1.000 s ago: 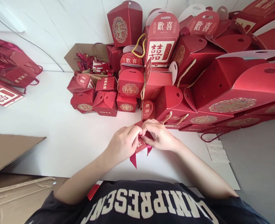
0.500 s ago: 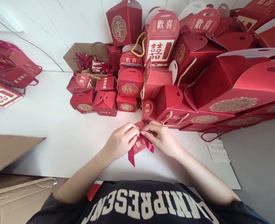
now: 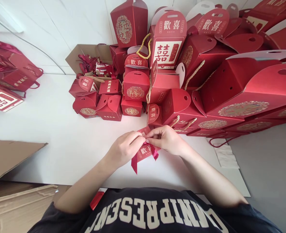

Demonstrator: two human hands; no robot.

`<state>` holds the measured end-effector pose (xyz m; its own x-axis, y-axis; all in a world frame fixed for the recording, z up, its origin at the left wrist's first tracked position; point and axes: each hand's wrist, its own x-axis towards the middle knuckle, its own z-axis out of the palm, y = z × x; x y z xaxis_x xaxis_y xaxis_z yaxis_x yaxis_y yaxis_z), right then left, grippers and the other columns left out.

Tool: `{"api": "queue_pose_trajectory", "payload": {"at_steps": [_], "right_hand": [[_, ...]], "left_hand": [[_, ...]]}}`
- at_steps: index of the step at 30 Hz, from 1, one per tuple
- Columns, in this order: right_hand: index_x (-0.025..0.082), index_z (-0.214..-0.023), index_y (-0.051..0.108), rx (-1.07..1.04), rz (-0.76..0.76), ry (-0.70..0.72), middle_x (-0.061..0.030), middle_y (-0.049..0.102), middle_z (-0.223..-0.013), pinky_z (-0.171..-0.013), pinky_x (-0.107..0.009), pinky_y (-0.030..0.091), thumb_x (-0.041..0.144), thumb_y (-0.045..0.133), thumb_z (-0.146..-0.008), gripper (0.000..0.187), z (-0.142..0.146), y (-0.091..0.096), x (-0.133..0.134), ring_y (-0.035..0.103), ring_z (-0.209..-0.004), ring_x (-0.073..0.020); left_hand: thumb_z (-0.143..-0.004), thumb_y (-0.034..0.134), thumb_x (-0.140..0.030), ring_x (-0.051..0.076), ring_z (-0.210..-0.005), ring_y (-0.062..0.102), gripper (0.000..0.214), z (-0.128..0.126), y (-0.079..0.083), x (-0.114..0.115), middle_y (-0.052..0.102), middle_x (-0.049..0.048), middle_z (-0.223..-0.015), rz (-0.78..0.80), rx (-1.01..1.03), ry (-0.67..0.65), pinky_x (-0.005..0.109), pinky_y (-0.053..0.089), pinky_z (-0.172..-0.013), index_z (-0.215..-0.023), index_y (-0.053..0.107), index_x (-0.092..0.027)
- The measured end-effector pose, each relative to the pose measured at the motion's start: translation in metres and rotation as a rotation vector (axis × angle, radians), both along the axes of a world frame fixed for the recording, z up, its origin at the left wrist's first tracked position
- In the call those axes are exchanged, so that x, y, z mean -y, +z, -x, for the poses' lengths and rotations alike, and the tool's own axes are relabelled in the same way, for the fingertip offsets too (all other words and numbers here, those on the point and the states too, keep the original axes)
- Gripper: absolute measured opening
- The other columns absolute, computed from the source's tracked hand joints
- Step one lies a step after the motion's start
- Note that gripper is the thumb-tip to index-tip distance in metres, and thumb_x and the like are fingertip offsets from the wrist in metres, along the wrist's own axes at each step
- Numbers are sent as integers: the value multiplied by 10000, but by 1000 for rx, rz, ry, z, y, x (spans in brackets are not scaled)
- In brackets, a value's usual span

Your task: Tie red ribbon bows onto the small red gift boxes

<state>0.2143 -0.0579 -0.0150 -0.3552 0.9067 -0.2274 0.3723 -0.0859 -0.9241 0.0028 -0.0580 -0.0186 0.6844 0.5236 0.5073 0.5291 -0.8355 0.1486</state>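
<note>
Just below the middle of the frame, our left hand [image 3: 125,147] and right hand [image 3: 169,140] pinch a crimson ribbon [image 3: 154,151] across a small red box [image 3: 143,154], white table [image 3: 84,139] beneath; 2 ribbon ends [image 3: 134,163] reach toward us. Larger red boxes [image 3: 235,85] crowd the upper right.

I have two hands [image 3: 125,147] [image 3: 169,139], one ribbon [image 3: 134,162] between them, one box [image 3: 144,154] beneath, one ribbon-filled carton [image 3: 74,59], and stacked boxes [image 3: 264,84] too many to count.
</note>
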Motion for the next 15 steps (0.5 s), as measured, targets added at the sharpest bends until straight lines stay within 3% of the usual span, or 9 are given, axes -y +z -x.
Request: {"api": "queue_pose_trajectory", "payload": {"at_steps": [2, 6, 15], "right_hand": [[173, -878, 773, -25, 14, -12, 6, 619, -606, -483, -229, 331, 364, 683, -815, 220, 0, 0, 0, 434, -492, -86], [157, -833, 748, -43, 24, -33, 20, 570, -565, -462, -219, 294, 382, 687, -815, 233, 1, 1, 3, 397, -476, -74], [175, -819, 671, -81, 90, 68, 69, 481, -531, -446, -207, 256, 321, 673, -802, 148, -3, -1, -2, 359, -459, -60]], "left_hand": [[-915, 565, -157, 160, -799, 630, 49, 1, -1, 0, 639, 33, -838, 41, 40, 96, 292, 537, -744, -872, 567, -181], [-879, 642, -286, 150, -661, 552, 190, 2, -2, -1, 583, 6, -716, 139, 59, 252, 305, 488, -672, -745, 554, -184], [-892, 606, -238, 152, -649, 539, 187, 0, 0, -1, 601, -4, -653, 54, 21, 166, 320, 430, -665, -713, 581, -189]]}}
